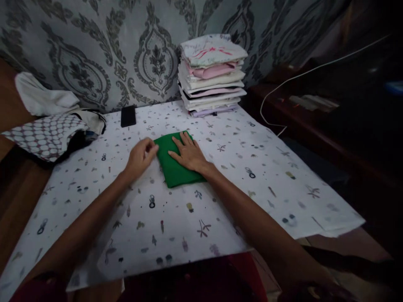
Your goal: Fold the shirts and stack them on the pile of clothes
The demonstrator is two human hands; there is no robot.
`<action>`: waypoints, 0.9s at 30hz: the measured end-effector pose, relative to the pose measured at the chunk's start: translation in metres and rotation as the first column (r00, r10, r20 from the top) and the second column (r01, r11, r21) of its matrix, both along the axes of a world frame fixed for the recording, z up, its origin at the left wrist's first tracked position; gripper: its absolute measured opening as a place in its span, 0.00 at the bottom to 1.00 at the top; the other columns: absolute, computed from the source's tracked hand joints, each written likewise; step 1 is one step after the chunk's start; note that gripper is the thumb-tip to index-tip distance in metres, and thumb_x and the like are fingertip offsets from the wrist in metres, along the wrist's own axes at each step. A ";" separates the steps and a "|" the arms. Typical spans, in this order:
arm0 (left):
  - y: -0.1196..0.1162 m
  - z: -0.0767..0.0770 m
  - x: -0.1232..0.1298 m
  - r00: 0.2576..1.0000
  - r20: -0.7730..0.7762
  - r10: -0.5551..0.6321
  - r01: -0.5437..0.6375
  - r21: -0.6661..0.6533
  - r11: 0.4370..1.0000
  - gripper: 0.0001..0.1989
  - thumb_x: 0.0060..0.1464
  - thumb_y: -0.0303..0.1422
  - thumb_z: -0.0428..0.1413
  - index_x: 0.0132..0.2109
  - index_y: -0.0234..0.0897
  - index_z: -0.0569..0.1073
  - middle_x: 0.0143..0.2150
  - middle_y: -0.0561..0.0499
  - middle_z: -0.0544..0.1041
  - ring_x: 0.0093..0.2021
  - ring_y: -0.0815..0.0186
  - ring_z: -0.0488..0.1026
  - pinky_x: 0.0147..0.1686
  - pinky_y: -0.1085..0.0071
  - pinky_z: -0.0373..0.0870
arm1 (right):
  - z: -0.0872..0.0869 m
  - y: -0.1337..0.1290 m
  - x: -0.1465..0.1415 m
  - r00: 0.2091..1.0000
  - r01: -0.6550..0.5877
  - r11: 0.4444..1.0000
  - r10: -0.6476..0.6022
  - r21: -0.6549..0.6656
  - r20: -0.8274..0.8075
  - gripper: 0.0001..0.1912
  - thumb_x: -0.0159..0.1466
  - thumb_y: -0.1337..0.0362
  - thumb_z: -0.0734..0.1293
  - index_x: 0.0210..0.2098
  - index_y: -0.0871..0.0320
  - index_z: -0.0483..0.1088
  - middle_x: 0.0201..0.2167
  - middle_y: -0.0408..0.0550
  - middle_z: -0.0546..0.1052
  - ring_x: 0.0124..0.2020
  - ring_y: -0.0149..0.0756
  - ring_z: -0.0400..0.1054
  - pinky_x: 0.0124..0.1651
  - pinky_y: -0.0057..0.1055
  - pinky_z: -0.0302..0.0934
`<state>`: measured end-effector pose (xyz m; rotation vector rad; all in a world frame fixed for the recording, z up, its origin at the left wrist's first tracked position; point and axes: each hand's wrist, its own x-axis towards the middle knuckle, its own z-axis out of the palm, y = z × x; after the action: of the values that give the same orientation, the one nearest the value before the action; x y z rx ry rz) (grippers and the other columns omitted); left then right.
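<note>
A folded green cloth (178,174) lies on the patterned table cover (176,218), in front of me. My right hand (190,154) rests flat on top of it, with the fingers spread. At the cloth's far left corner is my left hand (141,157), its fingers curled in and the thumb and forefinger drawn together at the edge. Whatever part of the fabric sits between those fingertips is too small to make out clearly.
A tall stack of folded clothes (212,79) stands by the wall at the back. Farther left lie a dark phone (128,116) and a heap of loose clothes (55,134). A white cable (302,75) hangs across the dark furniture on the right.
</note>
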<state>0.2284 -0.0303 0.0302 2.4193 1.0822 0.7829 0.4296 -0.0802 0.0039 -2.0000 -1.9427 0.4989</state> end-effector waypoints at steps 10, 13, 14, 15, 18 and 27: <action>-0.109 -0.004 0.014 0.796 -0.595 0.111 -0.110 0.039 0.993 0.08 0.60 0.39 0.51 0.41 0.40 0.69 0.41 0.44 0.77 0.42 0.53 0.74 0.35 0.63 0.67 | -0.005 0.000 0.001 0.999 0.011 0.999 -0.009 0.038 -0.032 0.39 0.70 0.42 0.54 0.72 0.57 0.51 0.75 0.57 0.42 0.75 0.52 0.30 0.71 0.59 0.34; -0.111 0.002 0.021 0.755 -0.639 0.150 -0.175 0.025 0.984 0.10 0.61 0.37 0.48 0.43 0.38 0.71 0.42 0.42 0.78 0.39 0.53 0.76 0.33 0.63 0.67 | 0.000 -0.002 -0.001 1.000 0.005 0.999 -0.005 0.036 -0.011 0.38 0.71 0.43 0.53 0.72 0.58 0.51 0.75 0.58 0.42 0.75 0.51 0.30 0.70 0.60 0.35; -0.113 0.004 0.023 0.741 -0.651 0.164 -0.193 0.028 0.981 0.11 0.61 0.36 0.47 0.43 0.38 0.71 0.42 0.41 0.78 0.39 0.52 0.77 0.32 0.63 0.67 | 0.001 -0.003 -0.001 1.000 0.005 0.999 -0.005 0.033 -0.009 0.37 0.71 0.43 0.53 0.72 0.58 0.51 0.75 0.58 0.42 0.75 0.51 0.30 0.70 0.61 0.36; -0.115 0.006 0.023 0.726 -0.665 0.176 -0.209 0.032 0.977 0.11 0.61 0.35 0.47 0.43 0.37 0.72 0.42 0.41 0.78 0.38 0.52 0.77 0.32 0.63 0.67 | 0.003 -0.003 -0.002 1.000 0.007 1.000 -0.007 0.028 -0.007 0.37 0.71 0.44 0.53 0.72 0.58 0.51 0.75 0.58 0.42 0.75 0.51 0.30 0.70 0.61 0.36; -0.124 0.005 0.024 0.672 -0.718 0.182 -0.228 0.032 0.973 0.10 0.58 0.32 0.49 0.42 0.37 0.73 0.40 0.40 0.79 0.37 0.53 0.78 0.32 0.64 0.67 | 0.007 -0.005 -0.003 1.000 0.025 1.000 -0.025 0.008 0.007 0.36 0.71 0.46 0.54 0.71 0.59 0.52 0.75 0.59 0.43 0.75 0.51 0.30 0.70 0.61 0.36; -0.126 0.023 0.011 0.746 -0.664 0.043 -0.131 -0.082 0.988 0.12 0.61 0.38 0.49 0.34 0.39 0.71 0.31 0.45 0.77 0.33 0.55 0.76 0.30 0.64 0.66 | 0.009 -0.006 -0.004 0.999 0.018 1.000 -0.018 -0.021 0.030 0.37 0.72 0.45 0.51 0.72 0.60 0.50 0.75 0.59 0.41 0.75 0.48 0.28 0.70 0.61 0.34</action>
<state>0.2393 -0.1563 0.0531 2.6040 1.4430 -0.1776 0.4260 -0.0860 0.0126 -2.0474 -1.9429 0.4896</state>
